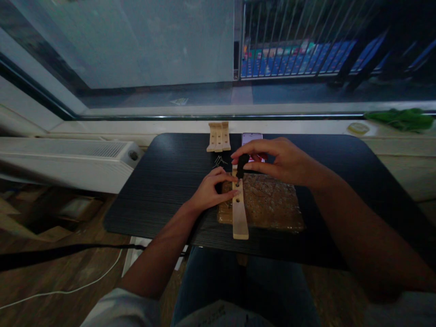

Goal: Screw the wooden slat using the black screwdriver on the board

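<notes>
Nearest are the blue denim-clad legs (204, 286) of the seated person, below the edge of a black wood-grained table with rounded corners (150, 190). On it, a pale, slightly curved wooden bar with drilled holes (240, 220) lies crosswise over a flat brown slab in shiny clear wrapping (272, 200), its near end reaching past the slab's edge. The left hand (211, 188) grips the bar, thumb and fingertips against it around a hole. The right hand (284, 161) pinches a short black tool (242, 165) between thumb and fingers, upright over the bar; whether its tip touches is too small to tell. Beyond lie a small heap of thin metal screws (219, 161), a phone with a lit screen (252, 136) partly behind the right hand, and three similar pale wooden bars side by side (218, 136). Farthest, a leafy green bundle (400, 119) rests on the white windowsill (293, 128).
</notes>
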Tool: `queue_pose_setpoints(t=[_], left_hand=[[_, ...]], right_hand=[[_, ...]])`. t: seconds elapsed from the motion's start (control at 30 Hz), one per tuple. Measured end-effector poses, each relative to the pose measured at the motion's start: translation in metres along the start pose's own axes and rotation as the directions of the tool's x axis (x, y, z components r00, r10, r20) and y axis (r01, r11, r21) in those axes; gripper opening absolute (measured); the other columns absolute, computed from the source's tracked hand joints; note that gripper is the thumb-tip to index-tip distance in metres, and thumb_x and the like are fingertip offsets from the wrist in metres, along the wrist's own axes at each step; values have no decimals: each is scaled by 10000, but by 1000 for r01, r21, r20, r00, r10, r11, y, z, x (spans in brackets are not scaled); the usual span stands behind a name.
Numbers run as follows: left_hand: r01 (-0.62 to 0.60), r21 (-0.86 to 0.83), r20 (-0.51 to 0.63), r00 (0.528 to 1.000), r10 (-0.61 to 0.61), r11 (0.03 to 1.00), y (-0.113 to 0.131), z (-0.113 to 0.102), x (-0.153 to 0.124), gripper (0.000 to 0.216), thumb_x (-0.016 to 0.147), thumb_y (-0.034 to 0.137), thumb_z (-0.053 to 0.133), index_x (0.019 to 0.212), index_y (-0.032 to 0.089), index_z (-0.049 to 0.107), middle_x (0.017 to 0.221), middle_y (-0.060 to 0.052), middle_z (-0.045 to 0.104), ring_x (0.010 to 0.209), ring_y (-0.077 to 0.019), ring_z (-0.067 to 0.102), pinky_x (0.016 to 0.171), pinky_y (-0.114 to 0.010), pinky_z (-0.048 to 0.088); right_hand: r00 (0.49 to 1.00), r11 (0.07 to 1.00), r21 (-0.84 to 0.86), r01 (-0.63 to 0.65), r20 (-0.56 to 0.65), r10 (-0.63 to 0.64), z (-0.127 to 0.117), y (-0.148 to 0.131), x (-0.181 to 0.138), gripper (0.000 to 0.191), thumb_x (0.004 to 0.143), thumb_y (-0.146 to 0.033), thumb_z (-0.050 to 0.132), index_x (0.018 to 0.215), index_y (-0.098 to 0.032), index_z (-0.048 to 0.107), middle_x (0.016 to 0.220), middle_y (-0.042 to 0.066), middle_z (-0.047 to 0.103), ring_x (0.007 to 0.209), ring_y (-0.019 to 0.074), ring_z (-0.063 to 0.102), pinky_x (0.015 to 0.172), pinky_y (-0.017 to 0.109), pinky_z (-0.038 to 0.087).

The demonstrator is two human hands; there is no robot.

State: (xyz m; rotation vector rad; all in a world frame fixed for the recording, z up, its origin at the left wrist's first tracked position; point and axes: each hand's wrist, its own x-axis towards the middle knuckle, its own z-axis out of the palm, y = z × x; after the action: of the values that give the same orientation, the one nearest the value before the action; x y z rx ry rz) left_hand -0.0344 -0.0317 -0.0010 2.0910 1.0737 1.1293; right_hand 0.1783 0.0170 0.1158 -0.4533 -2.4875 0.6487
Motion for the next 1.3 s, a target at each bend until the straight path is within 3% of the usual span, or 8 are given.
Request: queue_pose_setpoints(t=[0.37,0.5,0.63,0.77,0.9,1.03,1.2,1.3], left_hand=[[-5,21,4,1000,5,1000,3,-1,1,269,752,369,739,948,186,720,853,-33,574,824,-171,563,772,-320,477],[-15,10,-5,1000,15,1000,3,-1,2,262,751,365,740,939,184,719,850,-34,580,824,-171,569,764,-319,480],[-12,-1,-4,1000,12,1000,3,-1,1,257,747,358,746,939,190,713,871,-36,597,838,-173,576,789,-331,484],[-3,-6,-3,1000,3,1000,3,0,1,264,750,367,743,946,193,711,881,-37,594,854,-177,580,808,-337,482],[-5,4,-6,1000,5,1000,3,-1,1,269,749,373,743,934,181,714,867,-39,583,842,-179,579,788,-334,485],[-17,7,1,1000,17,1000,4,-1,1,263,752,363,742,932,174,715,857,-38,586,828,-174,579,777,-329,489],[-24,2,-15,1000,24,1000,2,0,1,264,753,367,742,935,177,714,856,-37,587,834,-173,584,785,-327,491],[-20,9,-9,1000,20,1000,2,0,0,254,754,361,741,928,179,712,859,-34,588,836,-168,581,790,-323,489]], right_hand=[[990,998,-11,-63,-130,61,5,1,2,213,824,-274,667,989,-142,690,760,-1,662,556,63,424,562,232,325],[981,999,-28,-46,-189,40,9,0,2,184,798,-253,692,941,-137,676,753,-7,638,579,70,454,591,237,350],[974,999,-35,18,-223,-25,13,0,3,179,796,-220,695,959,-152,665,875,22,683,683,99,551,664,250,412],[976,995,-60,83,-197,-93,13,2,3,145,844,-261,660,955,-174,693,900,38,713,801,132,606,766,283,439],[990,992,-58,111,-78,-116,5,3,0,278,869,-303,630,1106,-166,681,953,56,719,794,121,605,740,271,443],[994,994,-15,105,0,-105,-2,2,-3,328,910,-214,534,1217,-153,633,1017,71,716,790,107,602,707,253,444],[999,997,73,40,0,-40,0,3,-2,366,895,-217,565,1255,-161,603,1015,59,720,757,96,592,656,227,424],[1000,998,60,7,-29,-5,1,3,-1,303,869,-248,616,1148,-138,662,918,48,719,639,75,522,589,219,383]])
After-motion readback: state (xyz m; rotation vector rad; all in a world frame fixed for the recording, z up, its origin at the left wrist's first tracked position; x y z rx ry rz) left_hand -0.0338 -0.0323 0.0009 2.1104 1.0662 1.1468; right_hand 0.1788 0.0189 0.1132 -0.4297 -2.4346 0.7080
